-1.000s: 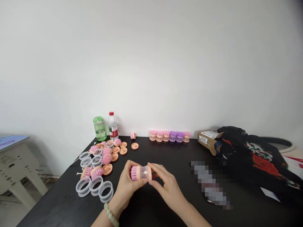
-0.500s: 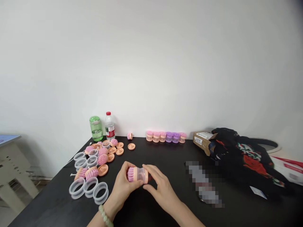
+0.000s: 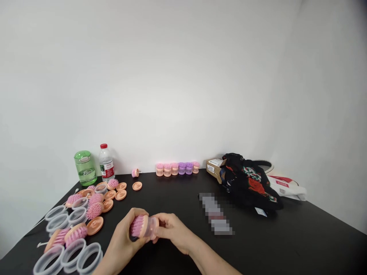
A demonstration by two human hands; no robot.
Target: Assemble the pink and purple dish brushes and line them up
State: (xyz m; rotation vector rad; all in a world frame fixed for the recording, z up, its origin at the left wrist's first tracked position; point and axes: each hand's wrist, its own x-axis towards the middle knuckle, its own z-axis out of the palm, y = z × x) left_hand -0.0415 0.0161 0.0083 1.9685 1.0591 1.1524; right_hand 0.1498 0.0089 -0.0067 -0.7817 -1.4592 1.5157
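Observation:
Held between both hands above the black table is a scrub brush (image 3: 150, 227) with pink bristles, a clear ring for a middle and a peach base. It lies on its side, bristles toward the left. My left hand (image 3: 126, 233) wraps round the bristle end, thumb below and fingers above. At the base end, my right hand (image 3: 172, 231) grips with thumb and curled fingers. Left of my hands lie loose parts: clear rings (image 3: 90, 258), pink bristle heads (image 3: 76, 233) and peach discs (image 3: 95, 225).
Along the wall stands a row of pink and purple brushes (image 3: 178, 169). At the back left are a green container (image 3: 86, 170) and a water bottle (image 3: 106, 164). A cardboard box (image 3: 213, 168), a black patterned bag (image 3: 249, 183) and a blurred-out object (image 3: 215, 215) lie to the right.
The view has turned to the right, so things appear further left. My right fingers have closed in on the base end, and the brush is now tilted slightly.

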